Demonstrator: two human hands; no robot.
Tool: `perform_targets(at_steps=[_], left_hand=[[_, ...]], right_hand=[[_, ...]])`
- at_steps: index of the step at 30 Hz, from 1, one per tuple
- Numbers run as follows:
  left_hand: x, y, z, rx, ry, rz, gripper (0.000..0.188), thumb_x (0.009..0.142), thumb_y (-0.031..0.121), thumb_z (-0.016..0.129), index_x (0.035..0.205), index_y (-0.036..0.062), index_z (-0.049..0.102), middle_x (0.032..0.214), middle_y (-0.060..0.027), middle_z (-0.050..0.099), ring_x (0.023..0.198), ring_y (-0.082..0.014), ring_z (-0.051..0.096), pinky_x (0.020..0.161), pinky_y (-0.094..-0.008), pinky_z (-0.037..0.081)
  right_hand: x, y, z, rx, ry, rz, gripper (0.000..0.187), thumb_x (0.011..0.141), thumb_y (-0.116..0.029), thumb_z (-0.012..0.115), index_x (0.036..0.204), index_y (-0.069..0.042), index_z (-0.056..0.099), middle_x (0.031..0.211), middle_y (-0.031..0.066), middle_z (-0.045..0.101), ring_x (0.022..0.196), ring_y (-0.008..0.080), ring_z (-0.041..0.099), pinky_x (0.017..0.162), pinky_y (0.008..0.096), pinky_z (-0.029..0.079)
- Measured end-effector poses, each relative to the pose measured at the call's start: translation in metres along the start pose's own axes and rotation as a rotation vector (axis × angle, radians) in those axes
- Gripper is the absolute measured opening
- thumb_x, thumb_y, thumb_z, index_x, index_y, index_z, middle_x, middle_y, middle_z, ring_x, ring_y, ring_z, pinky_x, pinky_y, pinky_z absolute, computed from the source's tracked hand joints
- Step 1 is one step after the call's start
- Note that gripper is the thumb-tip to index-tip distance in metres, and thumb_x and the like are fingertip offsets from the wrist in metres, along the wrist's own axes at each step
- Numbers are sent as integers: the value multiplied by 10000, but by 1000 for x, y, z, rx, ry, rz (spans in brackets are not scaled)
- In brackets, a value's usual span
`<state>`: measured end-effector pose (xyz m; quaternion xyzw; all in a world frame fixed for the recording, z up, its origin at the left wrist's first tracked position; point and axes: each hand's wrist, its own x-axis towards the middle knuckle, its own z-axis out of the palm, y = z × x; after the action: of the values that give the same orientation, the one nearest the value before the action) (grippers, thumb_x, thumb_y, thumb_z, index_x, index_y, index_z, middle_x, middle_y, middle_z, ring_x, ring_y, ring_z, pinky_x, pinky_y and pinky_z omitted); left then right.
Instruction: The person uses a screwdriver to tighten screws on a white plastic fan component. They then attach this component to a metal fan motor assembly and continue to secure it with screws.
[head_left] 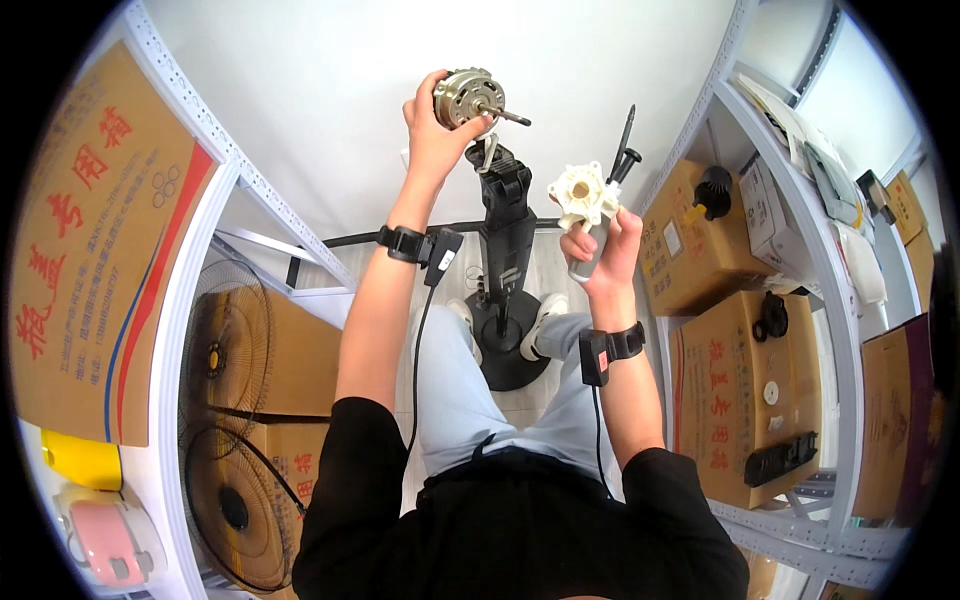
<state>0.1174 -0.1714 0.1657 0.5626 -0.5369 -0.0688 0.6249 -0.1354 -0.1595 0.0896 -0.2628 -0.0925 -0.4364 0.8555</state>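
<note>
White walls (600,60) and metal shelving (185,88) hem in a narrow space, where a black fan stand (506,215) rises from its round base between the person's shoes (545,325), probably so its top sits within easy reach. Just by that top, the left hand (433,135) spreads around a metal motor (466,92), thumb near the shaft, a grip that likely steadies its weight; whether the motor also rests on the stand, I cannot tell. The right hand (614,250) curls around the grey handle of a screwdriver (590,260) and also bears a cream plastic housing (583,190), seemingly to leave the other hand for the motor. Fan grilles (214,357) lean at left; loose black parts (782,459) lie on a carton (712,400), apparently kept aside.
</note>
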Motion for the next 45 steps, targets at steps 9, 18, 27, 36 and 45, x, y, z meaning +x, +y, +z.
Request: perform_targets(at_steps=[9, 18, 27, 36, 45], left_hand=[[-2, 3, 0, -14, 10, 21, 834, 680, 184, 825, 1392, 156, 390, 1265, -150, 331, 1135, -297, 489, 975, -388, 468], [-1, 2, 2, -8, -12, 63, 819, 691, 168, 820, 1391, 172, 395, 1241, -151, 338, 1118, -289, 492, 959, -378, 477], [-3, 6, 0, -10, -11, 61, 788, 704, 139, 802, 1380, 170, 397, 1219, -139, 345, 1126, -280, 490, 942, -371, 493], [-3, 6, 1, -7, 2, 54, 797, 703, 151, 808, 1382, 173, 392, 1223, -130, 348, 1130, -283, 498, 956, -373, 490], [-3, 2, 2, -10, 2, 53, 806, 698, 152, 807, 1387, 175, 389, 1243, -145, 335, 1128, -291, 491, 965, -376, 481]], right_hand=[[22, 4, -26, 259, -189, 88, 860, 752, -381, 733, 1415, 30, 369, 1133, 215, 550, 490, 71, 457, 423, 195, 387], [40, 13, -30, 299, -191, 70, 840, 773, -388, 744, 1404, 29, 379, 1104, 197, 538, 495, 67, 467, 413, 188, 398], [50, 3, -15, -51, 0, -95, 876, 773, -376, 702, 1428, 58, 314, 1111, 198, 538, 515, 76, 438, 427, 198, 369], [50, -4, 2, -392, 140, -270, 656, 849, -403, 565, 1331, 29, 461, 1079, 155, 605, 554, 112, 470, 493, 240, 360], [45, -3, 33, -771, 284, -379, 569, 867, -148, 639, 1360, 54, 438, 1383, 205, 482, 626, 102, 542, 529, 246, 451]])
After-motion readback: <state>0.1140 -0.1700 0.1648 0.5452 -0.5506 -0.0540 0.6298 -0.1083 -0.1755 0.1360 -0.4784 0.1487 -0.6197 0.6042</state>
